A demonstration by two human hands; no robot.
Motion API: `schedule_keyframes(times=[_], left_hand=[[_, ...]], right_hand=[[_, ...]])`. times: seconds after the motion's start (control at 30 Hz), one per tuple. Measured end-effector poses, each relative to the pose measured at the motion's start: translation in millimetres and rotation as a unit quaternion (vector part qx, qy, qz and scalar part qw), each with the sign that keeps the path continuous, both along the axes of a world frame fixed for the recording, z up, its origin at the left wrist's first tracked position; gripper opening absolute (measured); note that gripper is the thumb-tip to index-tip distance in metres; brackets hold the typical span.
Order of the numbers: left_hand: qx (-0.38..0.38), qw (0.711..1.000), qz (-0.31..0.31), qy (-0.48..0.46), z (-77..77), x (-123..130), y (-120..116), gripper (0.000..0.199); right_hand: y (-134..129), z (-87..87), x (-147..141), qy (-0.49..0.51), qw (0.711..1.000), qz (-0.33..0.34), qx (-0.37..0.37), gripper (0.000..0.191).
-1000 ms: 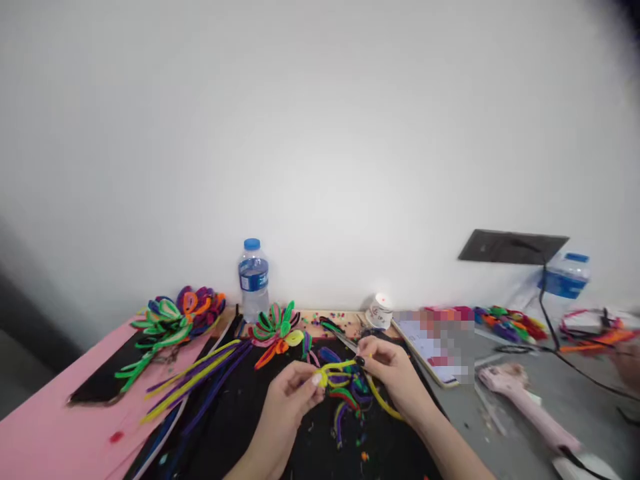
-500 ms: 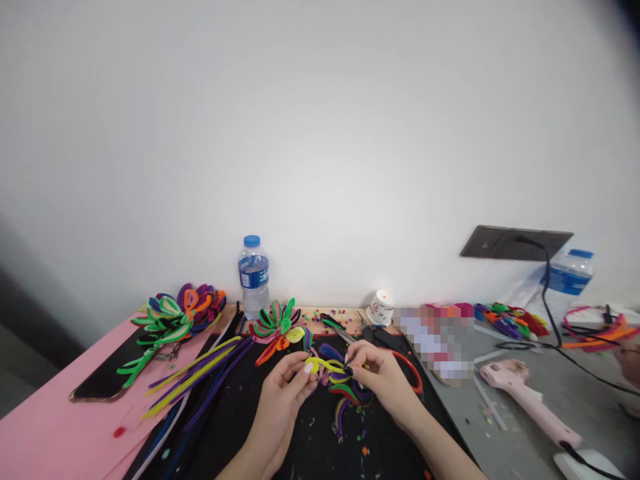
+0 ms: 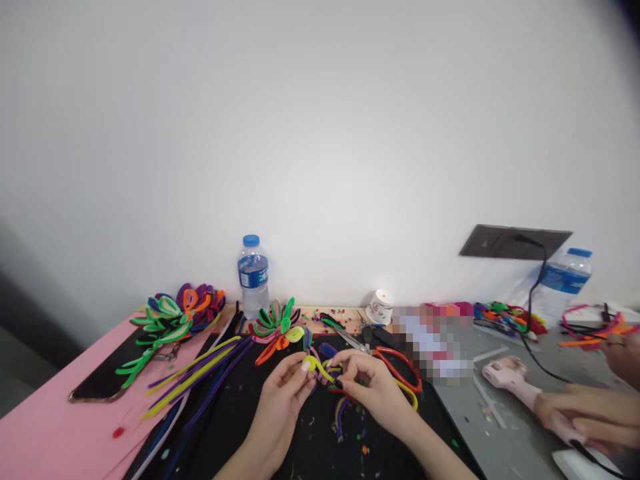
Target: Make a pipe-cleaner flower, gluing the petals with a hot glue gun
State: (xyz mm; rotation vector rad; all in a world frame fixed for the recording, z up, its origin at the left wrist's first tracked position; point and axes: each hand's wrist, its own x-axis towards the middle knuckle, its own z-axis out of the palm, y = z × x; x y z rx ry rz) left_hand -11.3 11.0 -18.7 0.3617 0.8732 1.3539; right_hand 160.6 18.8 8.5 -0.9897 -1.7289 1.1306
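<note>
My left hand (image 3: 281, 397) pinches the coiled end of a yellow pipe cleaner (image 3: 324, 369) between thumb and fingers. My right hand (image 3: 370, 388) grips the same strand a little further along, and a loose yellow length (image 3: 413, 398) shows beyond that hand. Beneath my hands lie purple and other coloured pipe cleaner loops (image 3: 341, 417), partly covered by my right hand. Just behind the right hand rest red-handled scissors (image 3: 400, 363). A finished-looking flower of green, pink and orange loops (image 3: 280, 328) lies behind my left hand.
Loose yellow and purple pipe cleaners (image 3: 193, 373) lie left, beside a phone (image 3: 100, 373) under a looped flower (image 3: 167, 317). A water bottle (image 3: 253, 277) and paper cup (image 3: 380, 308) stand by the wall. At right, another person's hand (image 3: 590, 410) is on a pink glue gun (image 3: 510, 383).
My right hand has shifted slightly left and down along the yellow pipe cleaner. Another person's hand has come in from the right onto the glue gun; its cord has moved left.
</note>
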Motion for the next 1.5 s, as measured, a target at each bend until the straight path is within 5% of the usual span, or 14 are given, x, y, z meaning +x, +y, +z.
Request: schedule_keyframes(times=[1.5], left_hand=[[-0.010, 0.999, -0.007, 0.030, 5.5, 6, -9, 0.033]], right_hand=[[-18, 2.3, -21, -0.009, 1.000, 0.011, -0.003, 0.015]])
